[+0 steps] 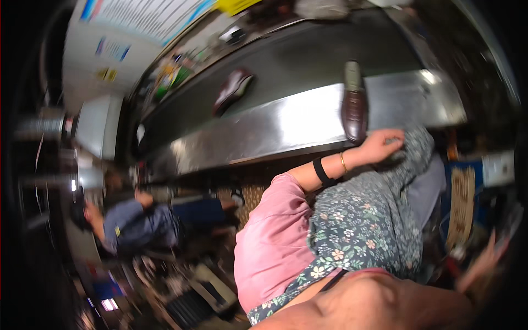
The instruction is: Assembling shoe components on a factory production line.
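My left hand (380, 145), with a gold bracelet and a black wristband behind it, rests over my floral apron (352, 220) at the front edge of the metal-rimmed workbench (242, 135). Its fingers are curled in, and nothing shows between them. Just beyond it lies a dark brown loafer (355, 113) with a pale inside, reaching across the shiny rim onto the dark surface. At the far lower right, my right hand (484, 261) is stretched out and smeared by motion. Something reddish and pale is near its fingers, too blurred to name.
A second brown shoe (234, 91) lies tilted on the dark surface, farther left. Small bottles and green items (171, 80) line the back ledge. A brown cardboard piece (461, 206) stands by a blue bin at right. Another person (137, 225) in blue is at left.
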`<control>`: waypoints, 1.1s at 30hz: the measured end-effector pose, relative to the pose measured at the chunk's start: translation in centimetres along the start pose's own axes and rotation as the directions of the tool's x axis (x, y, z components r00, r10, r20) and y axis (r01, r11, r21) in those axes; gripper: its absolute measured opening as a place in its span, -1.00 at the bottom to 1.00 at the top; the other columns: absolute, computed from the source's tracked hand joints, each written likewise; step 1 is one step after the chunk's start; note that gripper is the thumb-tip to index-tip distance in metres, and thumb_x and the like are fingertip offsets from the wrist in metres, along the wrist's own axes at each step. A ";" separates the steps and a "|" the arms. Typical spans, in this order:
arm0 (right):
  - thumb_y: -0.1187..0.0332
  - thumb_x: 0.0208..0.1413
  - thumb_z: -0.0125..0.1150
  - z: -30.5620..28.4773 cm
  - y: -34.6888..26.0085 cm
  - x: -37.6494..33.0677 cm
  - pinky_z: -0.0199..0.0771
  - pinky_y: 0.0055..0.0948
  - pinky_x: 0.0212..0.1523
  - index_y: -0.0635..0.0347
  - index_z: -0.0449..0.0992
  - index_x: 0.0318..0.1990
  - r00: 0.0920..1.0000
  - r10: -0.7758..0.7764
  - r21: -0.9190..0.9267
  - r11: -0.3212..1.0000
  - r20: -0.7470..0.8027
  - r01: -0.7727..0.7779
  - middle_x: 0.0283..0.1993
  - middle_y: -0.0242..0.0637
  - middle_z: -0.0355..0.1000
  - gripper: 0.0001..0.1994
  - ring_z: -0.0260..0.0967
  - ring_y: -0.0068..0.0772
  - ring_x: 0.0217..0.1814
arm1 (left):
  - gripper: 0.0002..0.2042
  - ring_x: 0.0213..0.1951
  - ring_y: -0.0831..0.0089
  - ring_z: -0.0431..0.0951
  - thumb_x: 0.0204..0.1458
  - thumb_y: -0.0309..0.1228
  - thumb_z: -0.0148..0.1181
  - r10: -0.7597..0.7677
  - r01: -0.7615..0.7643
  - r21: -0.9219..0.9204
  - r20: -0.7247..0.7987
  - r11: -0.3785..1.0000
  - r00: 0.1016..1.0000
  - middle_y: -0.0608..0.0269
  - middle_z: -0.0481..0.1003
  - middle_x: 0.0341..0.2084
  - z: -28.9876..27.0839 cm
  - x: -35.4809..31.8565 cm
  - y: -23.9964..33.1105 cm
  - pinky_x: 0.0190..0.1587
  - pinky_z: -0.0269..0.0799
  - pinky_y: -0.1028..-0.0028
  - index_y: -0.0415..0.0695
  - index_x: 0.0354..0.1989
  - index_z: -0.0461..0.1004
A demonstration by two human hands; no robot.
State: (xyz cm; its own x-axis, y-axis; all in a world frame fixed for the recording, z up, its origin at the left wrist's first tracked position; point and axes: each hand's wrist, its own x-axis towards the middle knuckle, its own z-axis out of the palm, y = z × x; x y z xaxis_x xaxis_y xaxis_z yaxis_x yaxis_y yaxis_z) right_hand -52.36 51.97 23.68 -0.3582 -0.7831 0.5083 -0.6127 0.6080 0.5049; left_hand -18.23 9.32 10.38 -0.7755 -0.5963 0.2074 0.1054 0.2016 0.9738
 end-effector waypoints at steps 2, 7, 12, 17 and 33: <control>0.55 0.12 0.17 -0.3 -10.6 3.4 0.15 -0.36 0.31 0.36 0.20 0.30 0.797 0.478 0.817 0.240 0.371 -0.524 0.32 -0.02 0.21 -0.44 0.16 -0.24 0.33 | -0.73 -0.05 0.54 0.46 0.20 -0.32 0.13 -0.113 0.115 -0.138 0.021 0.984 0.993 0.25 0.56 -0.12 3.0 2.5 -0.5 0.06 0.38 0.46 -0.26 -0.06 0.52; 0.54 -0.24 0.42 -4.2 -28.4 8.4 -0.05 -0.17 0.41 0.19 0.29 0.28 0.961 0.274 0.997 0.081 -0.024 0.002 0.44 0.06 -0.01 -0.21 -0.09 0.04 0.50 | -0.31 0.00 0.32 0.41 0.17 0.25 -0.17 -0.400 0.296 -0.790 0.070 0.537 0.914 0.20 0.37 0.08 4.3 7.8 0.2 0.11 0.31 0.26 -0.11 0.21 0.28; 0.29 0.30 0.05 -4.4 -33.6 8.9 0.12 -0.41 0.31 0.33 0.20 0.30 0.888 -0.075 0.597 -0.714 0.454 -0.366 0.39 -0.02 0.10 -0.51 0.13 -0.36 0.35 | -0.52 -0.04 0.37 0.46 0.25 0.04 -0.15 -0.385 0.146 -0.854 -0.068 0.500 0.921 0.27 0.47 -0.04 0.7 7.9 0.8 0.02 0.42 0.35 -0.10 0.08 0.37; 0.29 0.35 -0.04 -3.3 -38.0 6.5 0.24 -0.45 0.23 0.46 0.26 0.21 0.871 -0.052 0.843 -0.230 0.489 -0.487 0.11 -0.11 0.40 -0.57 0.31 -0.35 0.20 | -0.59 -0.07 0.37 0.48 0.27 -0.05 -0.12 -0.328 0.119 -0.769 -0.123 0.628 0.937 0.27 0.46 -0.06 -1.3 6.6 1.6 0.00 0.42 0.36 -0.09 0.09 0.36; 0.28 0.10 0.11 0.6 -29.4 7.9 0.36 -0.27 0.19 0.37 0.39 0.13 0.600 -0.501 -0.172 -0.837 0.623 -0.520 0.11 -0.13 0.43 -0.53 0.43 -0.29 0.11 | -0.54 0.10 0.28 0.42 0.12 -0.42 0.22 -0.072 0.122 0.193 -0.245 0.974 0.967 0.01 0.41 0.09 -8.2 1.9 -1.4 0.19 0.29 0.35 -0.28 0.18 0.32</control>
State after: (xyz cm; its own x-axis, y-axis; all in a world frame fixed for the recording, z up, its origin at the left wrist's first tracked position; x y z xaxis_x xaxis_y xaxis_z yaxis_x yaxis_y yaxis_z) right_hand -37.62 27.84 12.41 -0.3469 -0.8563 -0.3825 0.8199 -0.0789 -0.5670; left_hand -14.75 1.48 10.17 -0.6049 -0.7815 0.1530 -0.1119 0.2736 0.9553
